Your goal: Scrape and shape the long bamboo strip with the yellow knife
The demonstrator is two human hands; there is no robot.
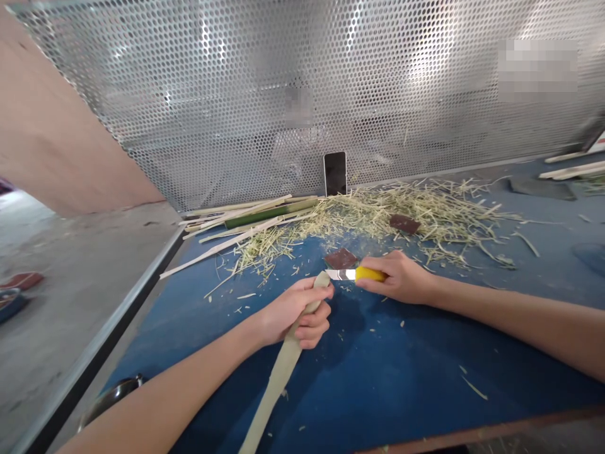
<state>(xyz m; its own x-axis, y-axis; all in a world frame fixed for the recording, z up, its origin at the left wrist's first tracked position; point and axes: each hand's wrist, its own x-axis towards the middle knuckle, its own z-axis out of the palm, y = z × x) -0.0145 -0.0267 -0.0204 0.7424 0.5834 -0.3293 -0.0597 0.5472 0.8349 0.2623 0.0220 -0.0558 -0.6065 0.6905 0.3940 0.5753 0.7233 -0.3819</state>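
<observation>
In the head view we've got our left hand (pixel 283 312) wrapped snugly around a pale strip (pixel 283 366), so let's call that hand the middle of the clock: the strip's tail runs off toward seven o'clock over the blue tabletop (pixel 378 372). Our right hand (pixel 401 277), at two o'clock, is closed on a yellow-handled knife (pixel 359 274), blade right at the strip's top end, though we honestly can't tell if it's biting in. We'd guess we're on the paring step, shaping that end, and the next move calls for a firm hold plus a light stroke that keeps the edge off our left thumb. There's a pile of shavings (pixel 449 217) between one and two, loose strips (pixel 236 239) around eleven, and a phone (pixel 335 174) propped against the mesh screen (pixel 236 82) just past twelve. Containers? Pretty much just a bluish basin (pixel 12 308) on the floor at nine, cut off by the frame; we can't make out what's in it. That shiny round object (pixel 111 396) between eight and nine is half hidden by our forearm, so no clue whether it holds anything.
</observation>
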